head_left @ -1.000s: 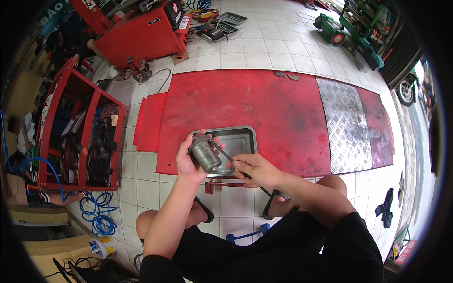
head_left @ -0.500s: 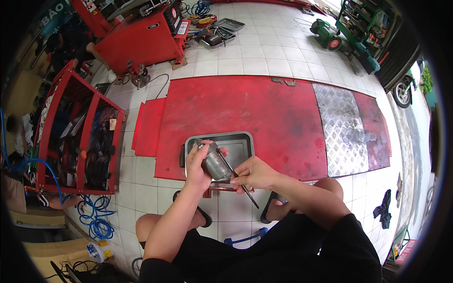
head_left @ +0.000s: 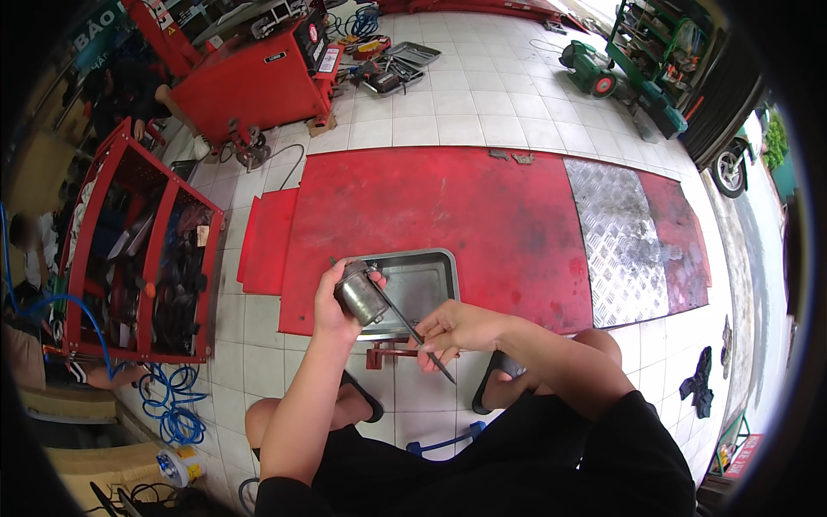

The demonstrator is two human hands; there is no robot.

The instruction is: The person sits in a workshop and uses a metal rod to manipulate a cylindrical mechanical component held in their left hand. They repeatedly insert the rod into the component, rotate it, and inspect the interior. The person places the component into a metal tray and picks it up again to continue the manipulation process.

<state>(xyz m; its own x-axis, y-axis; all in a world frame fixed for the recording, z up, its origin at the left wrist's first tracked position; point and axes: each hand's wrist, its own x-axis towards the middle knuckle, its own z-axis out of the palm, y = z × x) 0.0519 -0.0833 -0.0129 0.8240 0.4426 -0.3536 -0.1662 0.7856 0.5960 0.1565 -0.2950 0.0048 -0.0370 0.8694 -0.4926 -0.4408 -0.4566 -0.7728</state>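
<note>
My left hand (head_left: 334, 312) is wrapped round a silver metal cylinder (head_left: 363, 298), which looks like a small motor housing, and holds it tilted over the left side of a metal tray (head_left: 454, 274). Between the fingers of my right hand (head_left: 457, 333) is a long, thin dark metal tool (head_left: 399, 314). Its upper end meets the side of the cylinder near the top, while the lower end points down toward my lap. How that upper end sits against the cylinder is too small to make out.
Under the tray lies a low red platform (head_left: 482, 224) with a tread-plate strip (head_left: 616, 228). On the left stand a red tool cart (head_left: 142, 258) and blue hose coils (head_left: 179, 422). A person (head_left: 121, 95) is at the far left. A green machine (head_left: 591, 69) stands far right.
My left hand and the cylinder have shifted slightly left. The fingers of my right hand have loosened and spread along the tool. The whole view has tilted a little.
</note>
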